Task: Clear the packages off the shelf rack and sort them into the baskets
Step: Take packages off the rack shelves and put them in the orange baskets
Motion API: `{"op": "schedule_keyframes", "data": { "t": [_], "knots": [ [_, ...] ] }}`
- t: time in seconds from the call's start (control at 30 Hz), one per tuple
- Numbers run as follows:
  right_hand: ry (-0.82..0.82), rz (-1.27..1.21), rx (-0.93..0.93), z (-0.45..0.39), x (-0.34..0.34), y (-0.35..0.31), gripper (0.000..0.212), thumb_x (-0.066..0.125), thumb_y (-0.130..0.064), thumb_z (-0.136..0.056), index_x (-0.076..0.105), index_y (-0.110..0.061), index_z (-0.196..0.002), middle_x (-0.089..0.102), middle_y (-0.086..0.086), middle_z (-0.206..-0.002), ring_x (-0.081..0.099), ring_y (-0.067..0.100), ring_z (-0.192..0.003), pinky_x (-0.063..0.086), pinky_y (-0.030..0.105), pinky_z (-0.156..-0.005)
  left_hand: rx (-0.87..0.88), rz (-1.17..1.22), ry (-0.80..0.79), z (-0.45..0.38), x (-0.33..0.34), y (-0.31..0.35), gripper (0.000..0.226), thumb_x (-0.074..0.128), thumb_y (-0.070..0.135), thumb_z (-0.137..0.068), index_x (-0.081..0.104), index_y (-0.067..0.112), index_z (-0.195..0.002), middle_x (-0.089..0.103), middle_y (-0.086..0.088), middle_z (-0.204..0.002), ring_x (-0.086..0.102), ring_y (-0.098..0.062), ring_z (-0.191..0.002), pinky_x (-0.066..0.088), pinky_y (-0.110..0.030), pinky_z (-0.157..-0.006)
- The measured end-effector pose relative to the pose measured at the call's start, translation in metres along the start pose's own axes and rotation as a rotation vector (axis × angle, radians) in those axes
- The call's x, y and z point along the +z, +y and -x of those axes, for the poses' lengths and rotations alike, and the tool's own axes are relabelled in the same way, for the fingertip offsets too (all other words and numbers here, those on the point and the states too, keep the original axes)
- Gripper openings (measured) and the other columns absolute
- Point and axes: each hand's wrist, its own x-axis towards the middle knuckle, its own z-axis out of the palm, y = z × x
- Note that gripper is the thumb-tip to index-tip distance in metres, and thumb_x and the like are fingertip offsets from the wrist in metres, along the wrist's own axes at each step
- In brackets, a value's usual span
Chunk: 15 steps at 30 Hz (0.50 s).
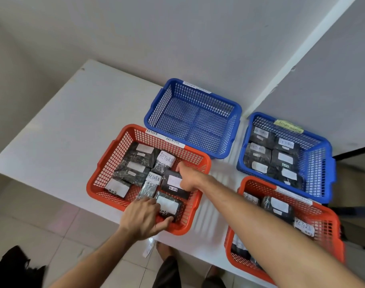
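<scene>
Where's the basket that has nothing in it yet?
The empty blue basket sits at the back of the white table against the wall, just behind the left red basket and to the left of the filled blue basket.

**Red and blue mesh on white**

Four baskets with grid-pattern lattice walls stand on the white desk [59, 129]. At 12 o'clock, a blue basket [193, 118] with a white label strip on its rim. At 9 o'clock, a red basket [113, 154] full of black packages [136, 154], each bearing a white label with dark handwriting. At 3 o'clock, a second blue basket [322, 163] with a yellow-green tag [288, 126], holding black packages with white labels. At 5 o'clock, a second red basket [329, 223], its contents also black with white labels. The wall [177, 38] is pale grey; the floor [32, 221] has pale, faintly pinkish tiles.
</scene>
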Motion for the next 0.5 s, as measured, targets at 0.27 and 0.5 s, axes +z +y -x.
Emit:
{"op": "schedule_keyframes", "data": {
  "t": [0.27,0.5],
  "knots": [
    [0.114,0.281,-0.051,0.000,0.034,0.000,0.071,0.060,0.005,-0.085,0.032,-0.011,-0.148,0.027,0.022,-0.154,0.031,0.043,-0.142,0.039,0.054,-0.112,-0.003,0.003,0.007,-0.001,0.002,0.001,0.072,0.025,0.085,-0.093,0.052,0.023,-0.069,0.051,0.004,-0.070,0.048,-0.018,-0.066,0.050,-0.039,-0.060],
    [0.379,0.369,-0.249,0.017,0.042,0.012,0.060,0.064,0.000,-0.082,0.045,-0.008,-0.137,0.045,0.015,-0.133,0.044,0.034,-0.125,0.043,0.048,-0.105,-0.032,0.053,-0.053,-0.001,0.001,0.000,0.072,0.021,0.090,-0.090,0.054,0.028,-0.073,0.052,0.010,-0.072,0.050,-0.011,-0.067,0.050,-0.033,-0.062]
  ]
}}
